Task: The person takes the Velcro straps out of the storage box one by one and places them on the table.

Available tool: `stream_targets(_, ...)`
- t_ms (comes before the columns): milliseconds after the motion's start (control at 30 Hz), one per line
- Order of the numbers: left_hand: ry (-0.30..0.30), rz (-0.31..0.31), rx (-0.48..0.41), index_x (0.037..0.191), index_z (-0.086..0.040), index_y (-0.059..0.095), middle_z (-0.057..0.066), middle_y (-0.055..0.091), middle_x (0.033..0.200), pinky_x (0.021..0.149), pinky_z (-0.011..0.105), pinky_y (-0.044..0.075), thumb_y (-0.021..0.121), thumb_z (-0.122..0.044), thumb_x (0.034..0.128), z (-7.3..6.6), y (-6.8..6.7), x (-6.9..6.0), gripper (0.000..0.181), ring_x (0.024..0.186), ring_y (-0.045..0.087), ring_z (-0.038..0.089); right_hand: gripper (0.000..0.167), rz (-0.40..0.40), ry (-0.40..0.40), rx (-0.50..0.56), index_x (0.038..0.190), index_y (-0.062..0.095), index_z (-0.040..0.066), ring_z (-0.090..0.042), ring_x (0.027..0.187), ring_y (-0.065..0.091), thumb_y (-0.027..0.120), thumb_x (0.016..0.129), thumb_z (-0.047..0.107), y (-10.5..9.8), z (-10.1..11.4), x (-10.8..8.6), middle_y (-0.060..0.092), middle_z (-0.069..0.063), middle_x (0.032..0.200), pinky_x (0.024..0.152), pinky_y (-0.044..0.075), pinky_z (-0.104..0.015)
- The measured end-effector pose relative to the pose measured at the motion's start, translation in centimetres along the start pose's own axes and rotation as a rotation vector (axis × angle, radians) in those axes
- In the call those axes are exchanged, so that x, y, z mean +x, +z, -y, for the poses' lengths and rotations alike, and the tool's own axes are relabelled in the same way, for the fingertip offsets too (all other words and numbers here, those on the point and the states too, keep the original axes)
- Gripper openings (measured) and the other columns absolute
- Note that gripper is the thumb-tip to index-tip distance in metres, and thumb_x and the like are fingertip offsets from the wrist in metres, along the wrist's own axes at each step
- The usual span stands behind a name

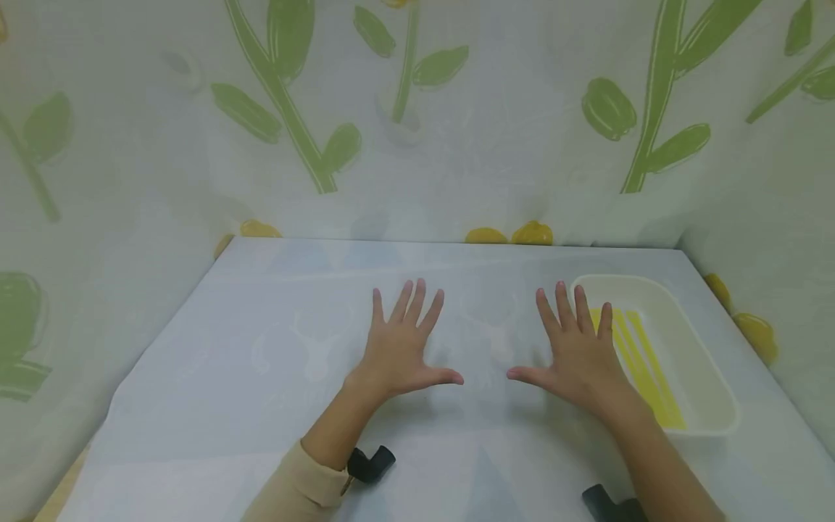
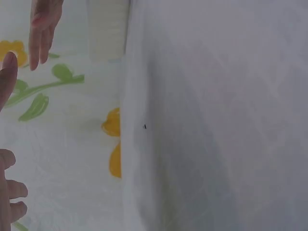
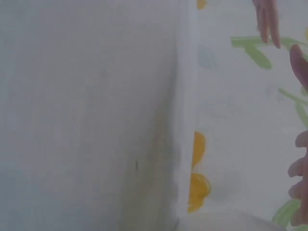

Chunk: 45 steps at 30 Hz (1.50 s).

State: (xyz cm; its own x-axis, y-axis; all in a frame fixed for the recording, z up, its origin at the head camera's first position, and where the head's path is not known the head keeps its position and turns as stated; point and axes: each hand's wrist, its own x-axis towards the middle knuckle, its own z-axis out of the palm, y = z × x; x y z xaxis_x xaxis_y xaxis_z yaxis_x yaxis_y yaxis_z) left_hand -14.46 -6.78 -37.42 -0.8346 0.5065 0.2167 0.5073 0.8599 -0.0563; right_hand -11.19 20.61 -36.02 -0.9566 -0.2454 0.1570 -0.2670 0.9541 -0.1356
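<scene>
In the head view my left hand [image 1: 398, 351] is held over the middle of the white table with its fingers spread and thumb pointing right. My right hand [image 1: 577, 355] mirrors it, thumb pointing left, its outer fingers overlapping the left rim of a white tray [image 1: 707, 362]. Neither hand holds anything, and the two thumbs stand apart. Fingers of the left hand [image 2: 8, 192] show at the left edge of the left wrist view, with the right hand [image 2: 44, 29] above. The right wrist view shows the right hand [image 3: 301, 183] at its right edge and the left hand [image 3: 268, 19] at the top.
Yellow strips [image 1: 655, 370] lie in the tray, on the right side of the table [image 1: 215, 362]. Behind the table hangs a white cloth [image 1: 509, 145] with green leaves and yellow flowers. A black device [image 1: 372, 464] is at the left wrist, another [image 1: 613, 507] near the right.
</scene>
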Motion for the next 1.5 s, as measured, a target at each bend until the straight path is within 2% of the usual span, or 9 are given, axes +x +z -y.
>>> stream_targets(200,0.019,-0.015,-0.003,0.153,-0.017,0.009,0.013,0.01,0.158,0.108,0.069,0.001,0.043,-0.09,0.0651,-0.8,0.0,0.5,0.119,0.146,0.008,0.03,0.12,-0.019,0.034,-0.021,0.152,0.009,0.008,-0.042,0.143,-0.008,0.058,0.068,0.079,-0.3,-1.3,-0.7,0.004,-0.024,0.156,0.107,-0.012,-0.066)
stream_targets(533,0.044,0.007,-0.026,0.153,-0.018,0.001,0.012,0.006,0.158,0.108,0.069,0.002,0.042,-0.089,0.0666,-2.7,-0.3,1.8,0.12,0.146,0.007,0.03,0.121,-0.043,0.056,-0.037,0.152,0.007,0.007,-0.043,0.142,-0.011,0.061,0.069,0.076,-0.8,-3.3,-2.4,0.003,-0.026,0.155,0.105,-0.016,-0.066)
stream_targets(667,0.044,-0.002,-0.018,0.153,-0.018,0.0,0.012,0.006,0.158,0.108,0.068,0.003,0.041,-0.09,0.0664,-3.2,-0.5,2.5,0.12,0.146,0.007,0.029,0.122,-0.06,0.065,-0.043,0.152,0.007,0.007,-0.046,0.141,-0.007,0.062,0.068,0.075,-0.8,-4.0,-3.0,0.005,-0.027,0.155,0.104,-0.014,-0.068)
stream_targets(833,0.057,0.026,-0.017,0.153,-0.018,-0.003,0.012,0.004,0.158,0.109,0.067,0.002,0.039,-0.09,0.0669,-3.9,-0.5,3.4,0.12,0.146,0.004,0.028,0.121,-0.066,0.084,-0.056,0.152,0.009,0.004,-0.047,0.141,-0.004,0.064,0.068,0.074,-1.0,-4.7,-3.8,0.009,-0.029,0.154,0.104,-0.014,-0.069)
stream_targets(1233,0.12,0.07,-0.078,0.152,-0.022,-0.01,0.009,-0.004,0.158,0.11,0.065,0.0,0.038,-0.09,0.0675,-7.3,-0.1,5.0,0.118,0.147,-0.001,0.024,0.119,-0.038,0.142,-0.113,0.152,0.006,0.005,-0.049,0.14,-0.008,0.061,0.072,0.073,-2.2,-7.8,-6.1,0.004,-0.031,0.153,0.1,-0.019,-0.069)
stream_targets(1500,0.124,0.104,-0.162,0.151,-0.024,-0.011,0.006,-0.006,0.158,0.112,0.062,-0.001,0.042,-0.089,0.0678,-9.3,0.3,6.0,0.118,0.147,-0.002,0.021,0.118,-0.026,0.161,-0.118,0.152,0.007,0.005,-0.051,0.138,-0.007,0.061,0.072,0.072,-1.9,-9.7,-7.1,0.005,-0.034,0.151,0.098,-0.022,-0.069)
